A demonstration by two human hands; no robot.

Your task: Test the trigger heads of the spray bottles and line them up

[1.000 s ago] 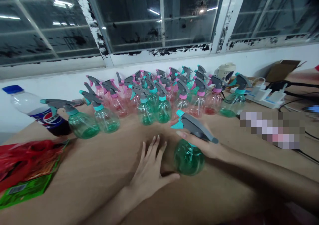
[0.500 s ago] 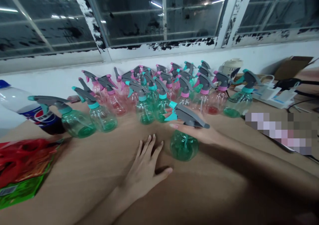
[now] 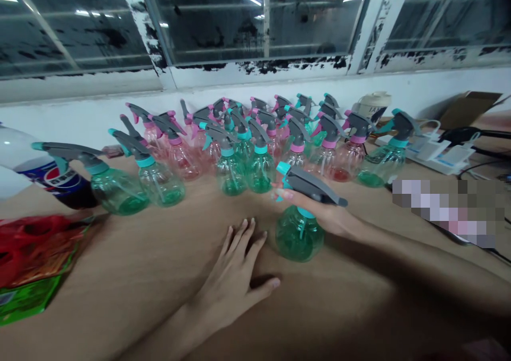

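My right hand (image 3: 327,214) is wrapped round the neck of a green spray bottle (image 3: 298,236) with a grey and teal trigger head, which stands on the brown table (image 3: 139,276). My left hand (image 3: 235,276) lies flat on the table just left of that bottle, fingers spread, holding nothing. Behind them, a crowd of several green and pink spray bottles (image 3: 247,148) stands along the wall.
A Pepsi bottle (image 3: 48,177) lies at far left beside red and green packets (image 3: 27,265). At the right are a white power strip with plugs (image 3: 435,156), black cables, a white jar (image 3: 371,105) and a cardboard box (image 3: 467,108).
The right hand pushed the green bottle a little farther from me, then drew it slightly back and right. The left hand stayed flat on the table.
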